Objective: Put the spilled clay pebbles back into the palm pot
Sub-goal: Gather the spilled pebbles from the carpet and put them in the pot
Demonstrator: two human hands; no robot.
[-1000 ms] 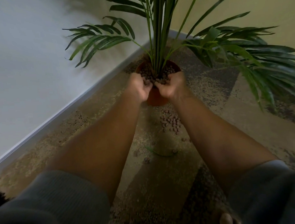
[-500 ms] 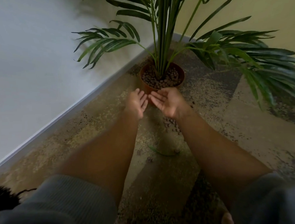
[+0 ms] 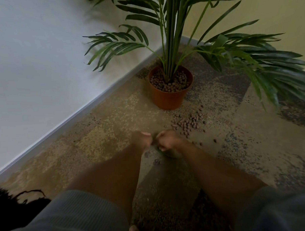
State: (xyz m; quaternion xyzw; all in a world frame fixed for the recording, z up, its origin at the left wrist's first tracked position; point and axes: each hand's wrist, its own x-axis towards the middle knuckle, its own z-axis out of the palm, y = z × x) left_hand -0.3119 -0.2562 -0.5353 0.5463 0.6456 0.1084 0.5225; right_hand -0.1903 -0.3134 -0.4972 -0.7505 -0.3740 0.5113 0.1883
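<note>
We find no legible text, label, brand, number or sign on anything in view.
</note>
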